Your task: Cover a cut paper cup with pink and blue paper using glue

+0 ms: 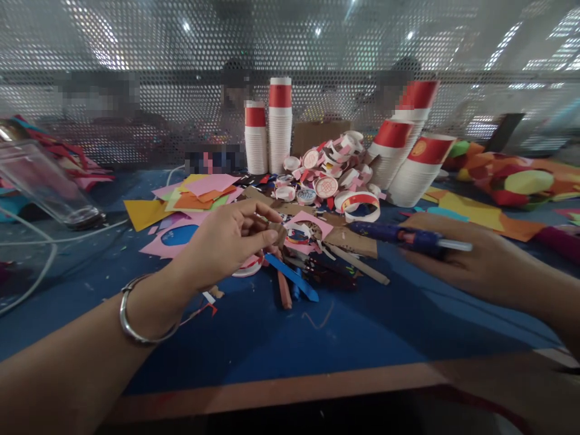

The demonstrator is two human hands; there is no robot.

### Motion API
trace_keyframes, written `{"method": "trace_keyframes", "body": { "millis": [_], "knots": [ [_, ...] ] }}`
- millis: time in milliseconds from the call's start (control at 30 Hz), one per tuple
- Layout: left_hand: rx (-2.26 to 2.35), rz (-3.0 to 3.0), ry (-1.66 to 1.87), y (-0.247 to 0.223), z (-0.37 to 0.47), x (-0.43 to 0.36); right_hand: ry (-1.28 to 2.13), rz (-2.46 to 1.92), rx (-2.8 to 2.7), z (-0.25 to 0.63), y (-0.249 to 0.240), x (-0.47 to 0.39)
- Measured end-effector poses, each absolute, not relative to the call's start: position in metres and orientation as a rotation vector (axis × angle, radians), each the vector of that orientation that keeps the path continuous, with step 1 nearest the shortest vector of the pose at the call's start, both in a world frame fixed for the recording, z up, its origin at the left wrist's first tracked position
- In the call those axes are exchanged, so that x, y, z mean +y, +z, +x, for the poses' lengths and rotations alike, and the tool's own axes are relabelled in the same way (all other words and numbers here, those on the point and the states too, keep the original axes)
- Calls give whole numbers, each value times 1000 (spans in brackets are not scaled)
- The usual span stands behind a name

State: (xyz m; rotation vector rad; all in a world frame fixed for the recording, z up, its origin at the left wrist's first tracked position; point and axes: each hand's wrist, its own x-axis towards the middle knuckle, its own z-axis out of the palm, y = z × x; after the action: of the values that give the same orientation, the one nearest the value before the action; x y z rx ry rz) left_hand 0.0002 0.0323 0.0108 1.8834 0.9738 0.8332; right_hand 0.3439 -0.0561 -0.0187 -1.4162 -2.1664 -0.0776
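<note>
The left hand's (pixel 226 241) thumb and fingers (pixel 256 243) are curled nearly together at mid-frame, by a small brown piece (pixel 280 234); whether they grip it I cannot tell. At right of centre, the right hand's (pixel 462 266) fingers are wrapped around a dark blue glue gun (pixel 399 235), its nozzle end pointing left and a whitish glue stick (pixel 455 244) jutting out to the right.

A silver bracelet (pixel 124 317) circles the left wrist. Just right of the left fingers lies pink paper (pixel 319 225) with a round opening; below it, a blue strip (pixel 292 277) slants beside a brown strip (pixel 284 291). Flat cardboard (pixel 362 244) lies left of and below the gun's tip, and a white-and-red paper ring (pixel 360 198) stands above it.

Farther out, a heap of cut cup pieces (pixel 326 184) fills the middle of the blue bench (pixel 272 344). Coloured paper sheets (pixel 212 184) overlap left of centre. Two cup stacks (pixel 280 139) rise at upper centre, more leaning cup stacks (pixel 421 172) at upper right. A clear bottle (pixel 49 181) tilts at left. Perforated metal (pixel 158 36) spans the top.
</note>
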Motion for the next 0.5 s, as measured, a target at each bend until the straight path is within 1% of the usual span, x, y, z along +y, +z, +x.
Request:
{"method": "trace_keyframes", "body": {
  "millis": [100, 267, 500],
  "knots": [
    [949, 1859, 858, 9, 2, 32, -80, -1408, -2145, 323, -14, -64],
    [934, 1838, 780, 9, 5, 29, -94, -1373, -2187, 298, -8, -69],
    [938, 1865, 799, 11, 4, 30, -148, -1440, -2197, 296, -14, -69]
  ]
}}
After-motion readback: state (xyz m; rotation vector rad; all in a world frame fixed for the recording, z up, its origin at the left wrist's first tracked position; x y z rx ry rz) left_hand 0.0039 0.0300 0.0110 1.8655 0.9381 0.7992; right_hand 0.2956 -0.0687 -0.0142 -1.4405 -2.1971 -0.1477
